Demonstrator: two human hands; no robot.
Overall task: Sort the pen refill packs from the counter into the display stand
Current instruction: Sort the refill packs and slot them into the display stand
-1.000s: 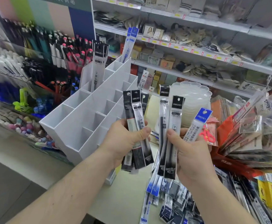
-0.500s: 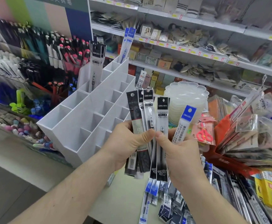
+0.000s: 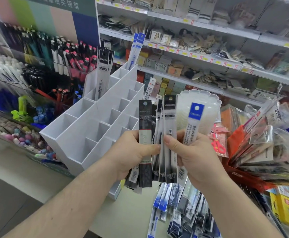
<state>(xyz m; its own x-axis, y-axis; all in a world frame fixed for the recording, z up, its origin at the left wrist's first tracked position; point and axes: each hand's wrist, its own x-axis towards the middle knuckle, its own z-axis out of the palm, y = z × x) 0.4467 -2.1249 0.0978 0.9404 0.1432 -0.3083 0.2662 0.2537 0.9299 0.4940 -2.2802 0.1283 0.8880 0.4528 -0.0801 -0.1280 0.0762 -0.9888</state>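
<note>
Shop shelving fills the background, and below it I see a pale counter (image 3: 133, 213) with the white display stand (image 3: 95, 127) on its left part and a loose heap of refill packs (image 3: 180, 212) lying lower right. My left hand (image 3: 131, 153) grips a fan of black-headed packs (image 3: 145, 143), thumb pressed across their fronts, fingers curled behind; my right hand (image 3: 197, 160) pinches the neighbouring black packs (image 3: 169, 134) with its thumb and also holds a blue-headed pack (image 3: 192, 129) that leans off to the right. Both bundles are held upright in the air just in front of the stand's lower compartments. A few packs already stand in the back cells: black ones (image 3: 104, 69) at the left, blue ones (image 3: 137, 48) at the top. I judge these packs very light, long and thin, stiffened only by the refills inside, with glossy film sleeves that slide readily over one another. I would take one near its middle, flat between thumb and fingers, since a grip at the header card would probably let the tail swing and catch on a divider.
</note>
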